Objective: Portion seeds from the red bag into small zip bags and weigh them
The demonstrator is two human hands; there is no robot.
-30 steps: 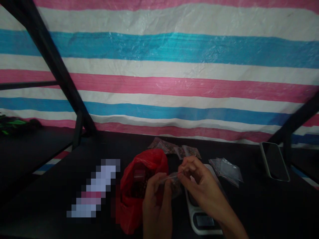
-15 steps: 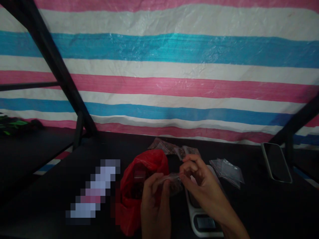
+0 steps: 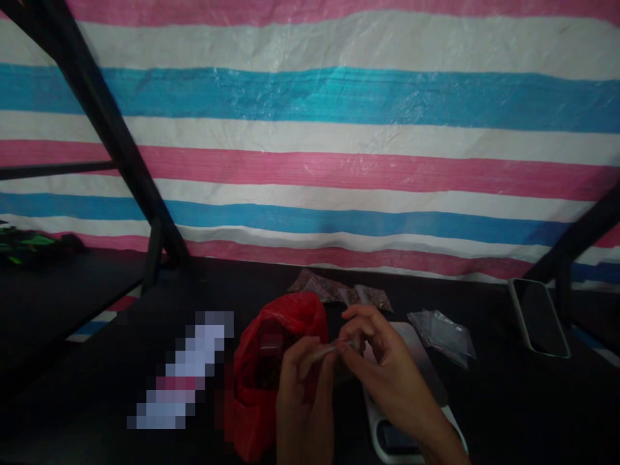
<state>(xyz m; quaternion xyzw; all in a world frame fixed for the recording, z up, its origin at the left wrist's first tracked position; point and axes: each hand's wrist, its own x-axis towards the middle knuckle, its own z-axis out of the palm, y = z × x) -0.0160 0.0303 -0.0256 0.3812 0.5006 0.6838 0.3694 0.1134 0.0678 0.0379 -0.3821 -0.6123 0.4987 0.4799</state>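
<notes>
Between my two hands is a small clear plastic bag [image 3: 325, 352], its top edge pinched from both sides. My left hand [image 3: 306, 394] grips the bag's left end between thumb and fingers, in front of the red plastic bag [image 3: 252, 413]. The bag's right end is pinched by my right hand [image 3: 380, 358], which is over the white kitchen scale [image 3: 423, 361]. Dark contents and a clear-lidded item show in the red bag's open mouth. The scale's display [image 3: 397, 438] is dark and partly covered by my right wrist. What the small bag contains is hard to make out.
Several filled small bags [image 3: 320, 286] lie at the back of the black table [image 3: 194, 290]. Flat clear bags [image 3: 443, 334] are stacked right of the scale. A phone [image 3: 540, 316] leans near the right frame post. A blurred-out strip [image 3: 181, 371] lies at left.
My right hand has moved slightly left, closer to my left hand, along the bag's top edge. More of the scale's platform shows, and its display has gone darker.
</notes>
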